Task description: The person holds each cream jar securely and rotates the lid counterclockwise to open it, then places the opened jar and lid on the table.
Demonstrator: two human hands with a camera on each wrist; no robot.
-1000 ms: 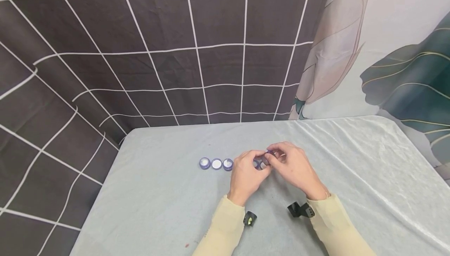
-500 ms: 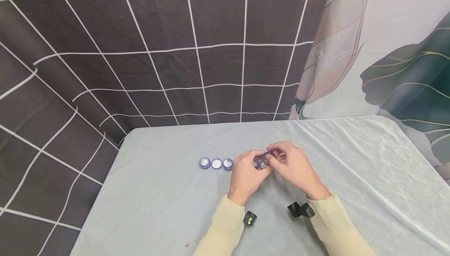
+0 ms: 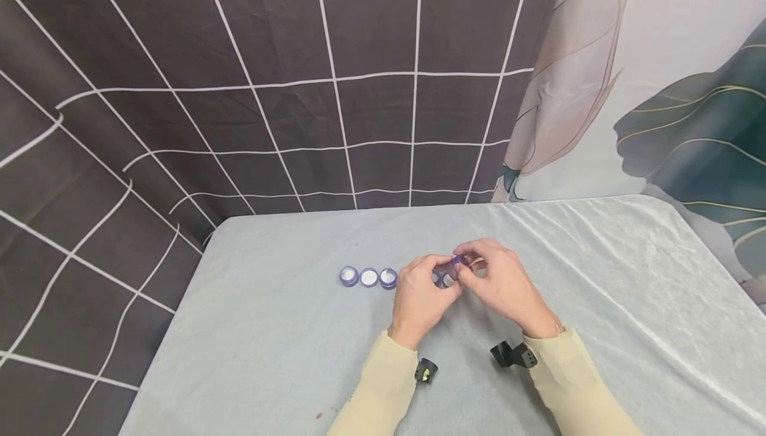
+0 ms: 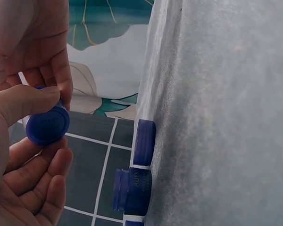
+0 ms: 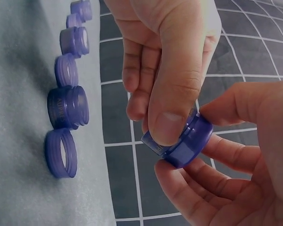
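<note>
A small purple-blue jar (image 4: 47,126) with its lid (image 5: 193,146) against it is between both hands, above the table. My left hand (image 3: 419,300) grips the jar body, thumb across its side and base towards the left wrist camera. The lid end is pinched by the fingers of my right hand (image 3: 499,283). Below them a row of open jars and loose lids stands on the cloth. In the right wrist view, a lid (image 5: 56,153) lies nearest the camera, then an open jar (image 5: 61,108) and another lid (image 5: 68,70). My left hand covers the middle of the row in the head view.
The table (image 3: 269,343) has a pale grey-blue velvety cloth. Left of my hands lie a jar (image 3: 349,276), a lid (image 3: 368,277) and another jar (image 3: 388,278). A dark gridded curtain (image 3: 269,117) hangs behind, with a leaf-patterned one (image 3: 676,110) on the right.
Both hands stay in nearly the same place. A little more of the purple piece shows between the right fingertips. The row on the cloth has not moved.
</note>
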